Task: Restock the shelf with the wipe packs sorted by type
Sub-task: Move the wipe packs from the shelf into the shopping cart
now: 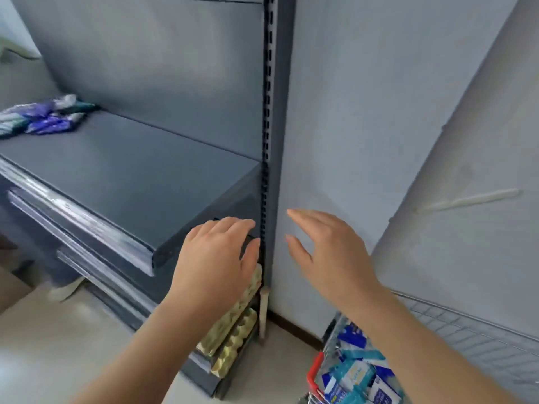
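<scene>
A grey metal shelf [131, 170] runs from the left to a slotted upright post. Several wipe packs [43, 118], blue, white and teal, lie in a loose pile at its far left end. My left hand [213, 258] hovers palm down over the shelf's right front corner, fingers relaxed, holding nothing. My right hand [329, 252] is in the air to the right of the post, fingers spread and empty. At the bottom right, a wire basket with a red rim [315, 371] holds more wipe packs [355, 374] in blue and teal.
Lower shelves step out below, with egg cartons [233, 330] stacked on them near the post [272, 141]. A pale wall fills the right side. A wire grid panel [466, 330] leans at the right. Light floor lies at the lower left.
</scene>
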`<state>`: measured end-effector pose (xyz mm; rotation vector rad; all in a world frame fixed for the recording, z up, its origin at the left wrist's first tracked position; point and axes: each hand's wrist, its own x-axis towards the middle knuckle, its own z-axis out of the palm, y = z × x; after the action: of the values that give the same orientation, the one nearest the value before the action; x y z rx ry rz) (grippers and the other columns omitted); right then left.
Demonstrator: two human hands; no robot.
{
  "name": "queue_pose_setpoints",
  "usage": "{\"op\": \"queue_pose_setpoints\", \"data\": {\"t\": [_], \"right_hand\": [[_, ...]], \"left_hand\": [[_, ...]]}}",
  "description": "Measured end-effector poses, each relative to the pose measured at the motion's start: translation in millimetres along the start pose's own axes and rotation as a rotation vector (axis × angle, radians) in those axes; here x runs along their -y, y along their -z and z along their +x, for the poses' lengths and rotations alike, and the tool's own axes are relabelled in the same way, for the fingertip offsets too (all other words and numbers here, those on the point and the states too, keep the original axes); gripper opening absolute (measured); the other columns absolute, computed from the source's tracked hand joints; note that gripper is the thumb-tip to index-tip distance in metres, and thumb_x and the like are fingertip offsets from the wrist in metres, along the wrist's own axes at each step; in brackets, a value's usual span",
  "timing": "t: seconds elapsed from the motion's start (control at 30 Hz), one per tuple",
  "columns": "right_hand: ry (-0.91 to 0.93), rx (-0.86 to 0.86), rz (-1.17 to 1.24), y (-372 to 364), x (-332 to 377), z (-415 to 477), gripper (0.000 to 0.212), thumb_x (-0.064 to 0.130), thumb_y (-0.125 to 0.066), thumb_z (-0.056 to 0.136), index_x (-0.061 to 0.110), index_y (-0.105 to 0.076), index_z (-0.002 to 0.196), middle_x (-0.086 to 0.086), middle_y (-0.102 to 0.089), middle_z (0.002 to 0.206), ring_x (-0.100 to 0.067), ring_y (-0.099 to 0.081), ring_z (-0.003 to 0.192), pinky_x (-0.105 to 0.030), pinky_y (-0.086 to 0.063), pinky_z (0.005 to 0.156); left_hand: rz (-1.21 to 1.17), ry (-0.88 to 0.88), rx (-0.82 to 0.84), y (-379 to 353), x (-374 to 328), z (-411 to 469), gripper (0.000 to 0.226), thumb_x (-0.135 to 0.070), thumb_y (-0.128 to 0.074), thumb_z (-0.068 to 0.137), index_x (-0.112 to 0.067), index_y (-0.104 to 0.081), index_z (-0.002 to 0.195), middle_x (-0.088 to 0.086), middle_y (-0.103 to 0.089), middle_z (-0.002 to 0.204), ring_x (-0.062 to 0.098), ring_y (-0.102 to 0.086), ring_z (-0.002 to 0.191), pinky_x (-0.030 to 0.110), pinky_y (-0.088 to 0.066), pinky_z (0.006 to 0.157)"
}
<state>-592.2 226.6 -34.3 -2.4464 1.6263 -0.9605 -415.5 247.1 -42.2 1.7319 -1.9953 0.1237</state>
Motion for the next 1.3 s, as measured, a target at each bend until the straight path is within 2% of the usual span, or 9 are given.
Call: {"op": "queue_pose_setpoints", "data": {"t": [0.13,0.27,0.5,0.73,0.93,1.1,1.2,1.3], "right_hand": [[0.082,-0.003,0.03,-27,99,31,0.038,0.026,-0.06,0.09,0.016,-0.062,0.126,0.004,-0.065,0.125,-0.014,-0.058,0.117,-0.019,-0.036,0.093],[0.121,0.056,0.069,-65,191,62,0.042,0.032,-0.052,0.096,0.022,-0.052,0.137,0.01,-0.054,0.137,-0.007,-0.045,0.128,-0.016,-0.032,0.099],[0.131,0.153,0.101,-124,299,123,0.044,0.035,-0.047,0.098,0.025,-0.047,0.14,0.01,-0.049,0.142,-0.009,-0.047,0.126,-0.021,-0.037,0.098],[0.123,0.174,0.108,-191,351,206,0.043,0.034,-0.049,0.097,0.023,-0.049,0.139,0.007,-0.052,0.14,-0.013,-0.053,0.119,-0.025,-0.041,0.095],[0.094,0.172,0.11,-254,371,297,0.043,0.033,-0.05,0.096,0.021,-0.05,0.137,0.003,-0.055,0.137,-0.018,-0.051,0.122,-0.031,-0.04,0.098],[0.048,0.175,0.075,-303,388,372,0.042,0.036,-0.051,0.094,0.025,-0.053,0.134,0.005,-0.058,0.133,-0.02,-0.053,0.12,-0.032,-0.044,0.092],[-0.026,0.204,0.066,-333,395,409,0.04,0.036,-0.051,0.093,0.021,-0.057,0.13,0.001,-0.063,0.125,-0.023,-0.057,0.113,-0.032,-0.047,0.087],[-0.154,0.249,0.087,-362,396,435,0.036,0.036,-0.054,0.092,0.012,-0.061,0.118,-0.007,-0.066,0.117,-0.028,-0.058,0.107,-0.038,-0.05,0.086]], "left_hand": [[0.034,0.062,-0.069,59,84,-17,0.031,-0.035,-0.054,0.089,-0.017,-0.069,0.109,-0.002,-0.072,0.102,0.025,-0.068,0.089,0.036,-0.05,0.082],[0.06,0.113,-0.071,111,169,-28,0.033,-0.035,-0.056,0.093,-0.018,-0.065,0.119,-0.002,-0.069,0.113,0.023,-0.066,0.098,0.035,-0.045,0.09],[0.109,0.196,-0.05,164,296,-18,0.038,-0.043,-0.043,0.097,-0.028,-0.056,0.13,-0.009,-0.062,0.125,0.016,-0.057,0.114,0.031,-0.039,0.098],[0.111,0.268,-0.039,169,406,33,0.038,-0.042,-0.045,0.097,-0.028,-0.055,0.13,-0.007,-0.061,0.126,0.018,-0.058,0.113,0.034,-0.041,0.097],[0.132,0.291,-0.039,161,498,107,0.038,-0.041,-0.047,0.095,-0.027,-0.055,0.13,-0.006,-0.063,0.124,0.019,-0.057,0.113,0.035,-0.043,0.096],[0.122,0.311,-0.031,152,567,168,0.034,-0.038,-0.05,0.094,-0.024,-0.06,0.123,-0.002,-0.066,0.12,0.024,-0.061,0.107,0.035,-0.047,0.088],[0.079,0.341,0.0,140,611,202,0.035,-0.037,-0.05,0.094,-0.023,-0.06,0.124,-0.001,-0.066,0.12,0.025,-0.059,0.11,0.035,-0.047,0.087],[-0.001,0.354,0.043,122,661,231,0.037,-0.036,-0.051,0.094,-0.022,-0.058,0.127,-0.002,-0.066,0.119,0.023,-0.06,0.11,0.034,-0.048,0.088]]}}
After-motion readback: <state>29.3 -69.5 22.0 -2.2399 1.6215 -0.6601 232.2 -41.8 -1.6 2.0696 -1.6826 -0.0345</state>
